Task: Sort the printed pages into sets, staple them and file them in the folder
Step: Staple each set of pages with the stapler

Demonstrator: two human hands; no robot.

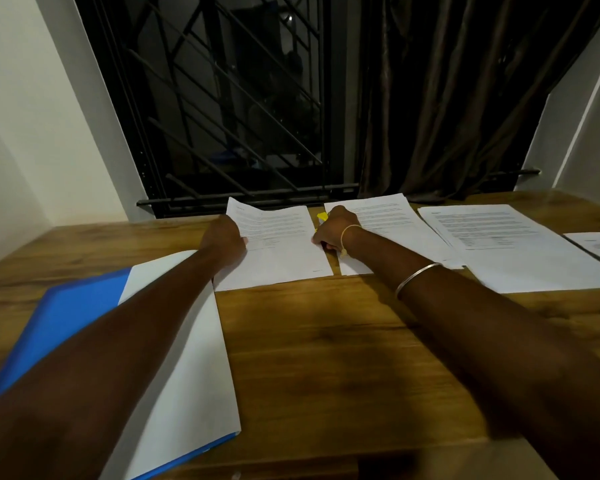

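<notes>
A page set (281, 247) is laid mid-frame on the wood table (326, 341), long side near-to-far, top edge by the window (222, 98), tipped a bit left. Its left edge is gripped by the left hand (224, 237); the right hand (333, 230) is curled at its right edge by a small yellow thing (322, 216), but what's held can't be told. The blue folder (59, 317) is laid lower left, w/ more pages (499, 244) at right.
</notes>
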